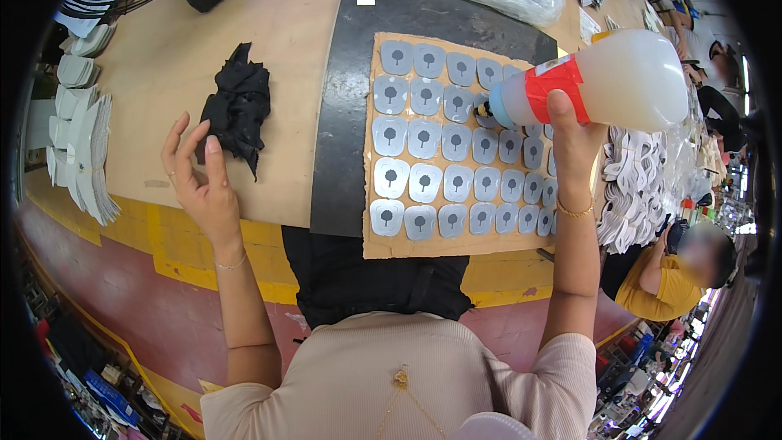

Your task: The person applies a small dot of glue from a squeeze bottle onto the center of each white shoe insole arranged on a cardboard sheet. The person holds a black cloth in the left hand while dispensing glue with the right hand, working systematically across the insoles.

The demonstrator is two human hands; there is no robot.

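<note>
Now the bottle (627,81) is gripped by the right hand (575,124), its nozzle (485,109) best kept steady over the patches (424,138), the left hand (204,191) held loosely spread.

No lettering can be read; the grey patches (424,151) bear dark tree-shaped marks (423,137).

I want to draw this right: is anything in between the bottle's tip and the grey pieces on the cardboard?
Nothing that I can see. The right hand holds the bottle tipped, its dark nozzle over the grey pieces on the cardboard. I can't tell whether it touches one.
</note>
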